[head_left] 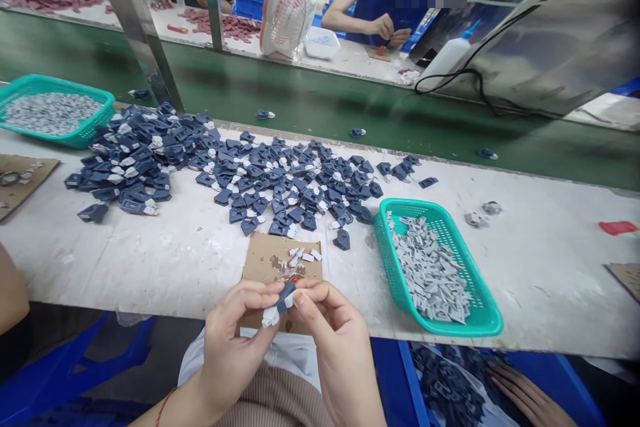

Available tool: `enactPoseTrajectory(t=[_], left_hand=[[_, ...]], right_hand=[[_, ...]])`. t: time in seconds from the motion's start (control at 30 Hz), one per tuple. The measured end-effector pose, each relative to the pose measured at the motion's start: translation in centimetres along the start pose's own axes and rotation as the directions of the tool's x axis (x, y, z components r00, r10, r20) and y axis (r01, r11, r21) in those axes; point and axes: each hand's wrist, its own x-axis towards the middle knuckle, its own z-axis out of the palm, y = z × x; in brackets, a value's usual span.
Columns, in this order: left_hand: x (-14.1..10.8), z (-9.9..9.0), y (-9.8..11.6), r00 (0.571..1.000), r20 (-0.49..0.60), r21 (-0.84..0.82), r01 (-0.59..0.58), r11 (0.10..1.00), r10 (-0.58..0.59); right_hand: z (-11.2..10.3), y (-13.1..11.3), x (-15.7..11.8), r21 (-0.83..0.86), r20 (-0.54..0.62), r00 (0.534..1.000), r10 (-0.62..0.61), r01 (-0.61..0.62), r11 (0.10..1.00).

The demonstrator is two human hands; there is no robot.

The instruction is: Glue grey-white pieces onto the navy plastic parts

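Both hands meet just above the near edge of the bench. My left hand (237,330) is closed on a small dark blue plastic part (286,297) with a white tip (271,317), held between thumb and fingers. Against the part's right side, my right hand (340,333) pinches a small white plastic piece, mostly covered by the thumb and fingertips. Behind the fingers lies a cardboard sheet (260,257) with loose white pieces (304,255) and patches of residue on it.
Piles of blue-and-white parts (280,180) spread beyond the cardboard. A green basket (483,327) of light grey pieces stands right; another green basket (80,140) is far left. At lower right, another person's hand (525,390) reaches into a blue crate (415,387). People work across the green belt (310,107).
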Motion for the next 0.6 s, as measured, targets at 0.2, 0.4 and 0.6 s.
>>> enactPoseTrajectory(t=[0.2,0.4,0.6], left_hand=[[0.03,0.29,-0.23,0.997,-0.038,0.003,-0.065,0.998,0.065],[0.15,0.38,-0.56,0.992,-0.062,-0.019,-0.112,0.994,0.111],[-0.03,0.42,-0.54,0.995,-0.059,-0.06,-0.084,0.995,0.081]], right_hand=[[0.11,0.37,0.01,0.053,-0.009,1.0,-0.007,0.008,0.999],[0.05,0.04,0.06,0.044,0.029,0.999,-0.018,0.016,0.999],[0.16,-0.32,-0.07,-0.014,0.056,0.995,-0.087,0.087,0.996]])
